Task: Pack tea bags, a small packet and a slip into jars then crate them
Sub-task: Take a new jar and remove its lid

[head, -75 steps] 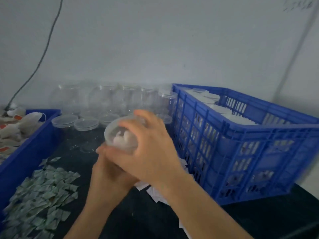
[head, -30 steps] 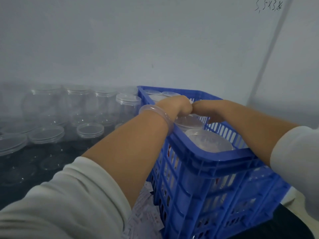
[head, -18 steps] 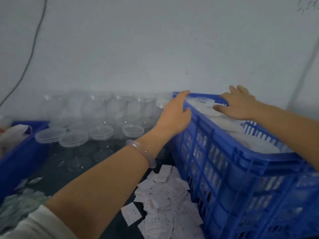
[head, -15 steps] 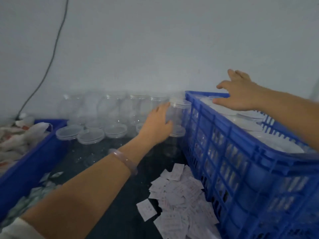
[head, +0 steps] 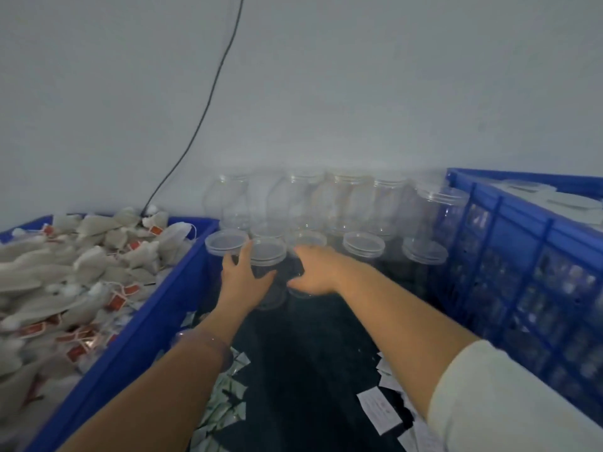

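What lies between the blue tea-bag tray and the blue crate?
Head view: clear lidded plastic jars, the left hand and right hand at them, nearer small greenish packets and white paper slips.

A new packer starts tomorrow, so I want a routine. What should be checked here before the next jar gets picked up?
1. Front row of lidded clear plastic jars within reach: ok.
2. Grip of the left hand closed on a jar: cannot tell.
3. Nothing carried in the right hand: cannot tell, blurred.
4. Stock of white tea bags in the blue plastic tray: ok.
5. Supply of white paper slips and small pale packets on the dark table: ok.
6. Free space in the blue plastic crate: cannot tell.
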### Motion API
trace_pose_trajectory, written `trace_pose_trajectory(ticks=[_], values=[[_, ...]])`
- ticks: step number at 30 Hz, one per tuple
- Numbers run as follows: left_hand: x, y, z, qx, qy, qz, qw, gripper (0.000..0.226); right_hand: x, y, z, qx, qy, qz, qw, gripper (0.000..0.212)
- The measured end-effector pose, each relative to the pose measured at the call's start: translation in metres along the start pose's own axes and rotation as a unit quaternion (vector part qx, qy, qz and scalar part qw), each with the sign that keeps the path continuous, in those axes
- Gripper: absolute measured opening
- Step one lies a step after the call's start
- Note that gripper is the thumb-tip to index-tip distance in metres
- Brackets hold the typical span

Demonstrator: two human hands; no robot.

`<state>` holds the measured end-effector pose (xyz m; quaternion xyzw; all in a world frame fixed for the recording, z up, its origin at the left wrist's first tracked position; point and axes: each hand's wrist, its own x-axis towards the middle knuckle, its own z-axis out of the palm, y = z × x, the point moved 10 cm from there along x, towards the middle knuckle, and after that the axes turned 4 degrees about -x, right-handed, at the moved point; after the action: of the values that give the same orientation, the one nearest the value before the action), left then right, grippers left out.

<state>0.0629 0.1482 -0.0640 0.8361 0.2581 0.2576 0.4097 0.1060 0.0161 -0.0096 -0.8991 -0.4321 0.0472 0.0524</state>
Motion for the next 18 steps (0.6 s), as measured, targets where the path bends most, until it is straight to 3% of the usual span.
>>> trace_pose_trajectory(ticks=[6, 10, 12, 15, 18], values=[[0.001, 0.001, -0.008, -0.04, 0.098, 0.046, 0.993, 0.059, 0.011, 0.01, 0.081, 0.14, 0.012, 0.023, 0.99, 0.07], [-0.005, 0.006, -0.015, -0.067, 0.111, 0.065, 0.989, 0.063, 0.009, 0.012, 0.083, 0.261, 0.063, 0.028, 0.963, 0.067], [-0.014, 0.003, -0.012, -0.118, 0.085, 0.046, 0.988, 0.077, 0.003, 0.014, 0.077, 0.351, 0.098, 0.025, 0.931, 0.06], [-0.034, -0.003, 0.001, -0.217, -0.008, -0.021, 0.976, 0.104, -0.019, 0.018, 0.079, 0.464, 0.143, 0.027, 0.874, 0.068], [-0.062, 0.004, 0.007, -0.192, -0.069, -0.001, 0.979, 0.104, -0.039, 0.019, 0.098, 0.501, 0.146, 0.036, 0.852, 0.087]])
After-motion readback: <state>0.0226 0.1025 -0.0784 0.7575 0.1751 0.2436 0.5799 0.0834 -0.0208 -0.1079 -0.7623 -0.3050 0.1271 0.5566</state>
